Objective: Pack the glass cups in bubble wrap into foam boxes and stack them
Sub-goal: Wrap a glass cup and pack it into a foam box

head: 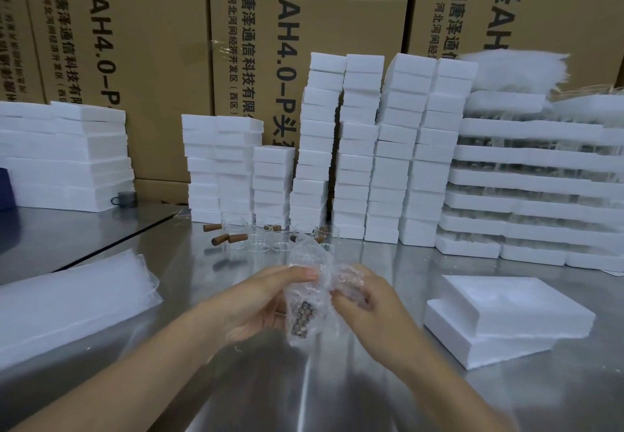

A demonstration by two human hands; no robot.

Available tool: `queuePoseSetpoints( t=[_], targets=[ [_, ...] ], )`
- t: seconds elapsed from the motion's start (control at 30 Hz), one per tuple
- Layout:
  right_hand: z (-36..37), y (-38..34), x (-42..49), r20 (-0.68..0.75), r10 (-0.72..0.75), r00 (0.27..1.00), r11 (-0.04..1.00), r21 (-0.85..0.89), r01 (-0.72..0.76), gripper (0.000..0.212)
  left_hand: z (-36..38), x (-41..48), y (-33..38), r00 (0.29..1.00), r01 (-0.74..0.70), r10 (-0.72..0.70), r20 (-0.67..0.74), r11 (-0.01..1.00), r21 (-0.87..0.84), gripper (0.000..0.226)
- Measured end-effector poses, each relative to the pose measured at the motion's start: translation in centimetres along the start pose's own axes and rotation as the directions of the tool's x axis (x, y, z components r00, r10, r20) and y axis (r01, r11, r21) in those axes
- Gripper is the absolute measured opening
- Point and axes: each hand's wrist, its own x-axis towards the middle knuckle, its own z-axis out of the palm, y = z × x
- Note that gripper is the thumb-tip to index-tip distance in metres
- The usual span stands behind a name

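From the head camera, both hands meet just below the middle of the picture, above the steel counter point(337, 398). The left hand point(260, 300) comes in from 8 o'clock. Its fingers curl round the bubble-wrap bundle point(305, 293), with the thumb laid across the upper part. The right hand point(368, 306) comes in from 4 o'clock and pinches a loose fold of the same wrap between thumb and fingers. The bundle is held upright between them, clear of the counter. Something brown and patterned shows through its lower half (too blurred by the wrap to make out further).

At 12 o'clock from the hands, bare glass cups point(256, 236) stand in a loose group, with brown cork-like pieces point(219, 239) beside them at 11 o'clock. At 3 o'clock lies a foam box point(506, 317) in two halves, the upper one askew and tilted on the lower. Foam box stacks point(371, 161) rise along the far edge from 11 to 2 o'clock. A pile of bubble-wrap sheets point(67, 306) lies at 9 o'clock. Printed cardboard cartons point(152, 60) stand behind everything.
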Motion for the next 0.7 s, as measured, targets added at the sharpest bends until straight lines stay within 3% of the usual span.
queuePoseSetpoints(
  t=[0.1,0.17,0.23,0.3,0.37,0.43,0.47,0.63,0.7],
  targets=[
    [-0.30,0.03,-0.24,0.144,0.185,0.972,0.980,0.051,-0.194,0.036,0.14,-0.06,0.08,1.000,0.001,0.000,-0.003,1.000,0.026,0.067],
    [-0.47,-0.08,-0.01,0.164,0.189,0.968,0.978,0.056,-0.200,0.032,0.25,-0.01,0.09,1.000,-0.009,0.009,-0.026,1.000,0.025,0.070],
    [-0.50,-0.10,0.20,0.065,0.124,0.990,0.985,0.112,-0.131,0.025,0.19,0.12,0.06,0.998,-0.011,0.010,-0.060,1.000,-0.008,0.076],
    [-0.52,0.00,0.41,-0.110,0.119,0.987,0.979,0.176,-0.099,0.032,0.13,0.03,0.19,0.997,-0.003,-0.001,-0.077,0.999,-0.048,0.070],
    [-0.49,0.29,0.49,-0.247,0.131,0.960,0.973,0.219,-0.076,0.050,-0.01,-0.12,0.33,0.997,0.019,-0.023,-0.078,0.998,-0.052,0.059],
    [-0.38,0.45,0.53,-0.285,0.093,0.954,0.976,0.214,-0.031,0.064,-0.08,-0.29,0.37,0.997,0.050,-0.052,-0.048,0.998,-0.032,0.057],
    [-0.26,0.44,0.58,-0.292,0.066,0.954,0.980,0.199,-0.007,0.063,-0.05,-0.32,0.31,0.998,0.058,-0.059,-0.028,0.998,-0.026,0.057],
    [0.42,0.59,0.48,-0.258,-0.046,0.965,0.998,0.030,0.056,0.013,0.35,0.14,-0.08,0.998,-0.044,0.042,-0.036,0.997,-0.059,0.064],
    [0.40,0.45,0.21,-0.146,-0.021,0.989,1.000,-0.016,0.019,0.025,0.49,0.18,-0.03,0.996,-0.086,0.084,-0.043,0.996,-0.036,0.063]
  ],
)
